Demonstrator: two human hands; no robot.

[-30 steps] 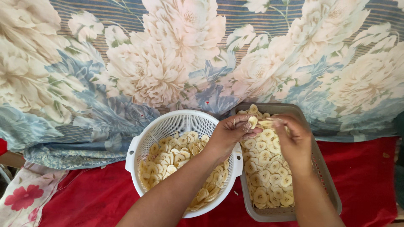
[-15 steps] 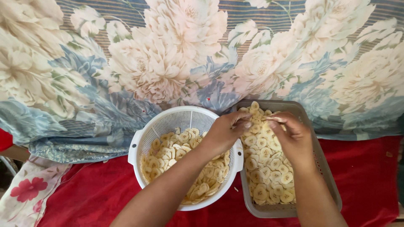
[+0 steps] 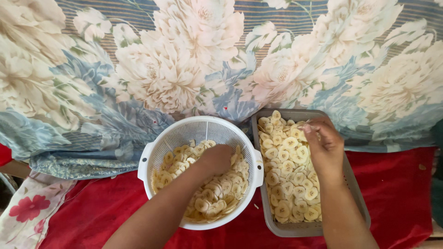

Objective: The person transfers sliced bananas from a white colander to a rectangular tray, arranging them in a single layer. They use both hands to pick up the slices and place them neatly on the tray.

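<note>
Two hands work: our left hand (image 3: 216, 159) grasps pale round banana slices (image 3: 217, 189) inside the white plastic colander (image 3: 159, 143), while right of it, our right hand (image 3: 325, 147) pinches one over the grey tray (image 3: 357, 193).

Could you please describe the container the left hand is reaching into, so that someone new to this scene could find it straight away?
Start at the red cloth below the big flowered fabric. Two containers of pale banana slices stand on it side by side. The left hand is inside the white colander, round, perforated, with side handles, unlike the grey rectangular tray beside it, where the right hand is.
</note>
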